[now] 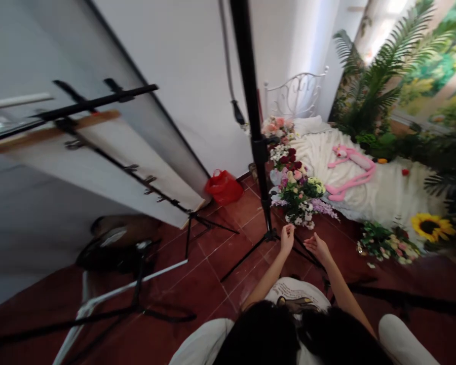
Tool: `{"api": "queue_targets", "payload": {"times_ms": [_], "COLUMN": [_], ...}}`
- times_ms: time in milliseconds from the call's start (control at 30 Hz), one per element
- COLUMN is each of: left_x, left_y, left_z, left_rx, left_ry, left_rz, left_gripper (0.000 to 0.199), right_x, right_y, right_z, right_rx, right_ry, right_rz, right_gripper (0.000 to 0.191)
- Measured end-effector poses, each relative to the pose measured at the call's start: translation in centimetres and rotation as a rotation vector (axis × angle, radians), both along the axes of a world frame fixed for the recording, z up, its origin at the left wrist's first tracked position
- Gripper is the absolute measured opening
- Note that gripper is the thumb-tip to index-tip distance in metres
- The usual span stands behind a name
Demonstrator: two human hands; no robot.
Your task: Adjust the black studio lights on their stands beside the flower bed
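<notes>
My left hand [287, 238] is raised in front of me, thumb and fingertips drawn together in a pinch. Whatever may sit between those fingertips is too small to make out. Just to its right, my right hand [317, 247] holds nothing visible, its fingers stretched out and pointing toward the left one. The two hands are apart. Beyond them lies a bank of mixed flowers [296, 185] in pink, dark red, white and purple, along the bed's side. A black light stand [265, 197] rises close by, its legs spreading on the floor near my hands.
A white-draped bed [391, 187] bears a pink plush toy [359, 162]. A sunflower [432, 226] and palm leaves [380, 86] are at right. A red plastic bag [224, 186] sits by the wall. Clipped backdrop paper [137, 172] and a white metal stand [99, 304] are at left.
</notes>
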State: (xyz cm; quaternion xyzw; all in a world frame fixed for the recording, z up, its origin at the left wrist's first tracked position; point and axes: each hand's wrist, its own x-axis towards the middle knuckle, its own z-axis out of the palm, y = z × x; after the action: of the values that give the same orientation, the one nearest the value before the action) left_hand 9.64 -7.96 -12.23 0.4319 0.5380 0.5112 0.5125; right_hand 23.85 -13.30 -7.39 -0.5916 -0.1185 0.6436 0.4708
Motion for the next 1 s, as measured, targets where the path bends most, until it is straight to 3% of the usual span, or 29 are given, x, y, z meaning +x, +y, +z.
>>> {"api": "queue_targets", "payload": {"times_ms": [167,267,500,600,667,867,1000], "left_x": [6.6,11.3,21.3,23.7,24.8,26.1,26.0], "left_y": [-1.0,-2.9,-12.5,-16.1,-17.4,-17.7,-17.6], "left_z": [1.4,2.4,5.9,7.2,7.6,7.2,7.1], "left_rx": [-0.002,0.043,0.151,0.205,0.2,0.122,0.103], "left_ry": [0.01,0.019,-0.06,-0.1,-0.091,-0.015,0.011], "left_rz": [-0.331,-0.559,-1.097,-1.281,-1.323,-1.358,-1.357], "left_gripper": [0.047,0.049,0.043,0.044,0.046,0.053,0.054], "right_x": [3.8,5.5,7.8,8.5,9.0,11.2,12.3], "right_y": [-6.4,-10.8,-21.3,-24.0,-24.8,-24.7,-24.2], "right_z": [0.7,1.5,3.0,3.7,4.2,4.5,4.3], "right_rx": [-0.005,0.052,0.18,0.219,0.252,0.46,0.397], "right_ry": [0.002,0.042,0.307,0.309,0.343,0.715,0.636], "right_rz": [-0.35,-0.578,-1.131,-1.174,-1.137,-1.038,-1.051], "right_gripper": [0.027,0.024,0.029,0.033,0.039,0.036,0.026]}}
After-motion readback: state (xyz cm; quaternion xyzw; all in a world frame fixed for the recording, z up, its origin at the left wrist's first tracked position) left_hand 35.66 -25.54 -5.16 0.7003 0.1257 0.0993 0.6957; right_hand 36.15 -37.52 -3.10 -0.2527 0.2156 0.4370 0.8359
